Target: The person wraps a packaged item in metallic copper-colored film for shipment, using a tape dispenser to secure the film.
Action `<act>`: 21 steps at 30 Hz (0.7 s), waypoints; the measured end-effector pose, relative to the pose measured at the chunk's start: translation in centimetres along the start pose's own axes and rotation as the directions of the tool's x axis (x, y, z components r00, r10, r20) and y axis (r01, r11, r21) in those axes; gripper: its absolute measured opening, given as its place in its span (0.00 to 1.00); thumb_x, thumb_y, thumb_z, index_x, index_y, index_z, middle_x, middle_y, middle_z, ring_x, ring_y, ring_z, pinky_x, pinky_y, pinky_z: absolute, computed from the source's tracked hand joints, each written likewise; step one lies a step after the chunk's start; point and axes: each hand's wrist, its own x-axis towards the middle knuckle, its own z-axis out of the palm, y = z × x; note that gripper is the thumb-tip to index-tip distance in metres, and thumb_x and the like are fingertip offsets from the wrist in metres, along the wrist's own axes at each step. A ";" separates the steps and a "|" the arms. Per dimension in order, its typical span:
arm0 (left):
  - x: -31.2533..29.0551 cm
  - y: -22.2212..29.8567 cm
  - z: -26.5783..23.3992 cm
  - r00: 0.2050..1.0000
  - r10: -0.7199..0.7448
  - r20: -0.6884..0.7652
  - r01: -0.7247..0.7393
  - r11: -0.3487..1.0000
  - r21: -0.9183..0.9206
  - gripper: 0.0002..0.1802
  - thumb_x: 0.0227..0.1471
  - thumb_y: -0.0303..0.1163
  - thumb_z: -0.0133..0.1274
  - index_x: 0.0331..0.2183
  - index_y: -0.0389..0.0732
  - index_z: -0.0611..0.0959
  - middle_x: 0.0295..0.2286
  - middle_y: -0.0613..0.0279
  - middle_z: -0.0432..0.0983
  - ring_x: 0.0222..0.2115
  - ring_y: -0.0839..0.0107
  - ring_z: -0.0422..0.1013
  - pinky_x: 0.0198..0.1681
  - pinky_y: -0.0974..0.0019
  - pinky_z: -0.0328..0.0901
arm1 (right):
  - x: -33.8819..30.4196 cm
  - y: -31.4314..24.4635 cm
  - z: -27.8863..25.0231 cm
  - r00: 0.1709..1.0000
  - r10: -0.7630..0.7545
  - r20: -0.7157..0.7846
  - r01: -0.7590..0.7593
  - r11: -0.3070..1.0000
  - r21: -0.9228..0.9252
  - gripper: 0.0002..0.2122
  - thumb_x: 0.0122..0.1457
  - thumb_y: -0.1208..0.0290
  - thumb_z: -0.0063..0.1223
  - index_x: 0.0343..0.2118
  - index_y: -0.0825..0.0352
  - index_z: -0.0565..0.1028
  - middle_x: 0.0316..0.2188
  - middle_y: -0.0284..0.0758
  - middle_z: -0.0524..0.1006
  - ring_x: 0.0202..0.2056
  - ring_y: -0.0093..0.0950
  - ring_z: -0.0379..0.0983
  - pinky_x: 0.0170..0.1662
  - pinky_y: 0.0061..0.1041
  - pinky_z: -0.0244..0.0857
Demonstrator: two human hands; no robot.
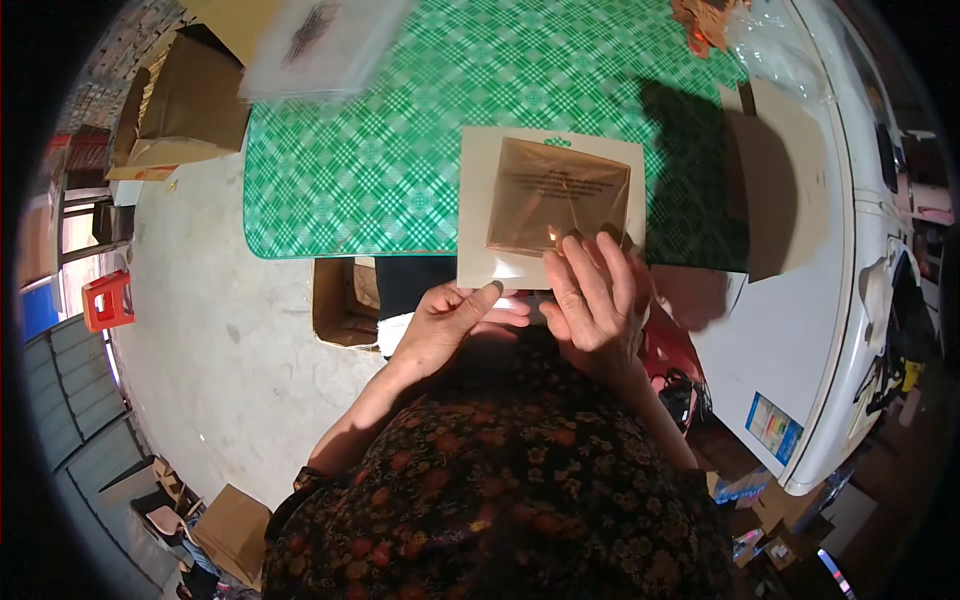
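– So, far left: what's parked there?

– Brown cardboard box (195, 110) just off the table's far-left corner, looks open. Right of it, clear plastic sleeves (335, 55) on the far-left part of the green checked tablecloth (350, 170). Probably set to that side so they don't crowd the near edge; my read only.

– And the left hand (440, 325)?

– Narrow, holding the beige card (475, 200) by its lower-left corner. Thumb on top, fingers curled underneath. Corner grip presumably steadies it without covering the brown film (560, 195).

– Where's the card exactly?

– Dead ahead of the body. Near end sticks out past the tablecloth's near edge, far end is above the cloth. Most of it lies beyond both hands, its near corners by them. Film faces up, likely so the person can see it; hang hole (558, 142) at the far end.

– Right hand (598, 310)?

– Over the card's lower-right corner. Fingers extended, slightly apart, tips at the film's lower-right part; thumb near the card's near edge. Pressing, pinching or hovering: can't tell from one view. I'd guess the left does most of the holding.

– Far right?

– Bent cardboard sheet (775, 190) at the table's right end. Crumpled clear plastic (780, 50) beyond it. Why there: unclear.
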 end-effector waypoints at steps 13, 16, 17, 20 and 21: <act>0.0 -0.7 -1.0 0.994 0.082 0.073 -0.095 0.974 0.206 0.22 0.71 0.39 0.50 0.55 0.31 0.78 0.44 0.46 0.84 0.46 0.55 0.82 0.45 0.56 0.79 | 2.7 1.5 -0.6 0.993 -0.104 -0.051 0.105 0.994 0.025 0.16 0.58 0.76 0.59 0.50 0.73 0.81 0.50 0.44 0.81 0.54 0.43 0.75 0.54 0.39 0.70; 0.0 -0.5 -0.7 0.997 0.055 0.045 -0.062 0.983 0.170 0.22 0.71 0.39 0.49 0.56 0.32 0.77 0.44 0.46 0.84 0.47 0.55 0.81 0.45 0.56 0.79 | 2.8 1.9 -0.4 0.990 -0.132 -0.057 0.133 0.991 0.020 0.16 0.58 0.77 0.58 0.50 0.74 0.81 0.50 0.44 0.81 0.54 0.41 0.76 0.54 0.38 0.70; 0.0 -0.4 -0.7 0.997 0.058 0.045 -0.065 0.983 0.171 0.22 0.71 0.39 0.49 0.56 0.32 0.77 0.44 0.46 0.84 0.47 0.55 0.81 0.45 0.56 0.79 | 2.7 2.0 -0.5 0.987 -0.152 -0.057 0.153 0.988 0.013 0.16 0.58 0.77 0.58 0.49 0.75 0.81 0.50 0.43 0.81 0.54 0.41 0.76 0.53 0.37 0.70; 0.1 -0.5 -0.7 0.998 0.036 0.045 -0.042 0.989 0.142 0.22 0.71 0.39 0.48 0.57 0.32 0.76 0.44 0.46 0.84 0.47 0.55 0.81 0.46 0.56 0.79 | 2.7 2.3 -0.4 0.979 -0.191 -0.072 0.192 0.981 -0.003 0.16 0.57 0.77 0.57 0.48 0.75 0.82 0.50 0.43 0.81 0.55 0.40 0.76 0.52 0.36 0.70; 0.1 -0.5 -0.7 0.998 0.036 0.043 -0.041 0.990 0.131 0.22 0.72 0.38 0.48 0.57 0.31 0.76 0.44 0.46 0.84 0.48 0.55 0.81 0.46 0.56 0.79 | 2.7 2.4 -0.3 0.974 -0.210 -0.085 0.210 0.978 -0.013 0.16 0.57 0.77 0.57 0.48 0.75 0.82 0.51 0.42 0.81 0.55 0.39 0.76 0.52 0.35 0.70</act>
